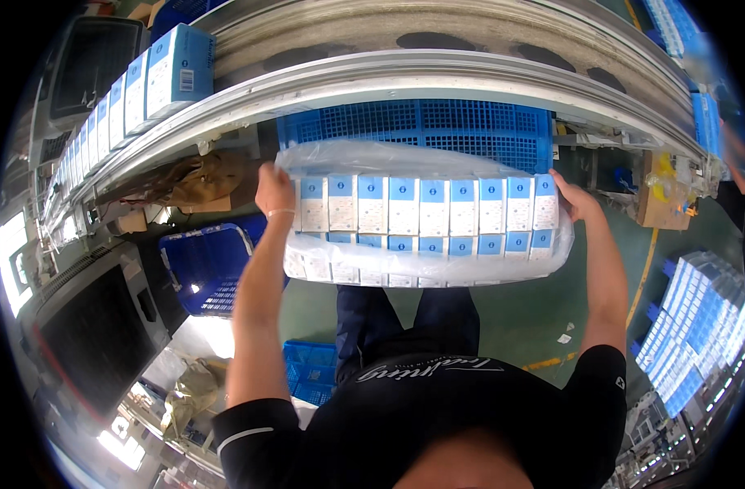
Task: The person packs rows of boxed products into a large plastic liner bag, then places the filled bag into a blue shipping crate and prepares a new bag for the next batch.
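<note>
I hold a long bundle of small blue-and-white boxes [425, 213] wrapped in clear plastic, level in front of my chest. The boxes stand in two rows inside the wrap. My left hand [274, 191] grips the bundle's left end and my right hand [574, 200] grips its right end. Just beyond the bundle sits a blue slatted plastic crate [421, 124] under a curved metal conveyor rail [438, 69].
A line of blue-and-white boxes [128, 94] runs along the conveyor at the upper left. A blue basket [205, 265] stands on the green floor at my left, another blue crate [311, 371] by my legs. Stacked boxes [698, 326] fill the right side. A dark machine [95, 326] stands lower left.
</note>
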A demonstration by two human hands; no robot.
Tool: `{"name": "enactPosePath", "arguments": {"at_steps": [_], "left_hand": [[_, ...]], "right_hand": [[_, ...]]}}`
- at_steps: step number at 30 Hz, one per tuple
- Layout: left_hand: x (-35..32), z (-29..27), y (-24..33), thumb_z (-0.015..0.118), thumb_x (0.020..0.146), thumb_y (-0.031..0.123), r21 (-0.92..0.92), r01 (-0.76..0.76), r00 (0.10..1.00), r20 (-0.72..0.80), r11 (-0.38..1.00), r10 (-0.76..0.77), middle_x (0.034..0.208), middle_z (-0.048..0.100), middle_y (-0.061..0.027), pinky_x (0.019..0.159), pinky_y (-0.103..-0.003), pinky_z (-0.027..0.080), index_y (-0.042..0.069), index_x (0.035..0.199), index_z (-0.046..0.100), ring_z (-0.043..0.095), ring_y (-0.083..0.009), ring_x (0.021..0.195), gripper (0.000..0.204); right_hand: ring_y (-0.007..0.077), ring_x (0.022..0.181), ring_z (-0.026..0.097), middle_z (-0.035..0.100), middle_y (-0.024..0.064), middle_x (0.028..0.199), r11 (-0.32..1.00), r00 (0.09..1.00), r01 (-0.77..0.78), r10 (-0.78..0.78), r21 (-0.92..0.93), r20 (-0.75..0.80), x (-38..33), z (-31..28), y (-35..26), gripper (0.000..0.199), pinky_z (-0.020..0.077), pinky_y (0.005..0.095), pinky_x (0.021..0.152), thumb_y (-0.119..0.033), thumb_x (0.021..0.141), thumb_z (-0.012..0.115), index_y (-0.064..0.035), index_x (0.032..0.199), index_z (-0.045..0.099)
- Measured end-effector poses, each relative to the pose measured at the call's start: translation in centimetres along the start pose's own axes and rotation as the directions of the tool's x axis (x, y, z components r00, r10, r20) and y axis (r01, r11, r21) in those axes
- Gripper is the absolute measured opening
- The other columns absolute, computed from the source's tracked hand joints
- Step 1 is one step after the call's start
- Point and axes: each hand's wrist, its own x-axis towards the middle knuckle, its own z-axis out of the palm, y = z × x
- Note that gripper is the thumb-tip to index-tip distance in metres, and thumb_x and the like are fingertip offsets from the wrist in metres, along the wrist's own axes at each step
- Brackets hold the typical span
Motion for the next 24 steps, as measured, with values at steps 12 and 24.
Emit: {"name": "enactPosePath", "arguments": {"at_steps": [12,24], "left_hand": [[-13.5,2.7,26.9,0.057,0.086,0.023,-0.281,-0.837,0.44,0.166,0.47,0.883,0.139,0.041,-0.0169,0.108,-0.05,0.027,0.005,0.133,0.045,0.036,-0.0357,0.13,0.052],[-23.4,8.9,35.1,0.047,0.091,0.051,-0.338,-0.867,0.204,0.43,0.366,0.88,0.158,0.012,-0.011,0.116,-0.053,0.008,0.011,0.149,0.026,0.008,-0.0357,0.145,0.073]], "right_hand": [[0.0295,0.108,0.061,0.059,0.0204,0.12,0.917,0.94,0.259,-0.311,0.303,0.138,-0.7,1.2,-0.4,0.059,0.0517,0.0419,0.09,-0.039,0.086,0.067,0.0072,0.121,0.054],[0.0238,0.093,0.062,0.063,0.015,0.106,0.502,0.338,0.823,-0.808,-0.265,-0.482,-14.1,2.6,7.9,0.05,0.0488,0.0337,0.081,-0.019,0.076,0.075,-0.003,0.118,0.054]]}}
